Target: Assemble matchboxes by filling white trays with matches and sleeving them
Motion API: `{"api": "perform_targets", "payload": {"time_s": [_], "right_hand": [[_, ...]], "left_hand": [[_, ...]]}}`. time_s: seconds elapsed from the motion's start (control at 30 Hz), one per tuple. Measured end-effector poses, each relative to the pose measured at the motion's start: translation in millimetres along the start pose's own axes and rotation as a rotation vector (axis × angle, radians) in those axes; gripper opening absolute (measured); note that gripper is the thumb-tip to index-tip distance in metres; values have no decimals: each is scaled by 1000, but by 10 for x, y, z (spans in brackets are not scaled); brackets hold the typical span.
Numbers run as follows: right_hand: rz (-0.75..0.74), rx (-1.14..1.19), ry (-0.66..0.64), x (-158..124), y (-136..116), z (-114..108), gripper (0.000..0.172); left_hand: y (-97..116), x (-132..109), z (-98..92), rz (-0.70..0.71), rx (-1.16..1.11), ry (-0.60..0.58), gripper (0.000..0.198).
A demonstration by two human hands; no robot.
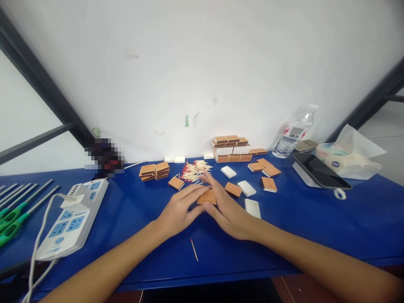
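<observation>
Left hand and right hand, fingers arched, hold one flat orange cardboard matchbox between them, printed face up, over smooth blue table. Just beyond: slim red-tipped wooden matches, loose heap. Shallow rectangular white trays to the right.

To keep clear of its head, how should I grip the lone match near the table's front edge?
I'd pinch the match mid-stick from above, across its left and right sides: it lies flat and apart on the blue table, running roughly front to back, red head at the far end.
</observation>
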State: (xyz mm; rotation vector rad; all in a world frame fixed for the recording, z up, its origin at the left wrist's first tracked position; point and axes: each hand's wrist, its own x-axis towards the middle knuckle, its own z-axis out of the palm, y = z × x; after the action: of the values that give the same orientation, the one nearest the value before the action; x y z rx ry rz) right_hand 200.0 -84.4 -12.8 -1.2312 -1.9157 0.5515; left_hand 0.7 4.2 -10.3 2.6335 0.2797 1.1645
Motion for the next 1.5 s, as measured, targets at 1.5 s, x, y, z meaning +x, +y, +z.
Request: {"api": "perform_targets", "payload": {"time_s": [1.5], "right_hand": [[-118, -228, 191, 174, 216, -305, 28]], "left_hand": [[-360, 278, -760, -274, 193, -476, 28]]}}
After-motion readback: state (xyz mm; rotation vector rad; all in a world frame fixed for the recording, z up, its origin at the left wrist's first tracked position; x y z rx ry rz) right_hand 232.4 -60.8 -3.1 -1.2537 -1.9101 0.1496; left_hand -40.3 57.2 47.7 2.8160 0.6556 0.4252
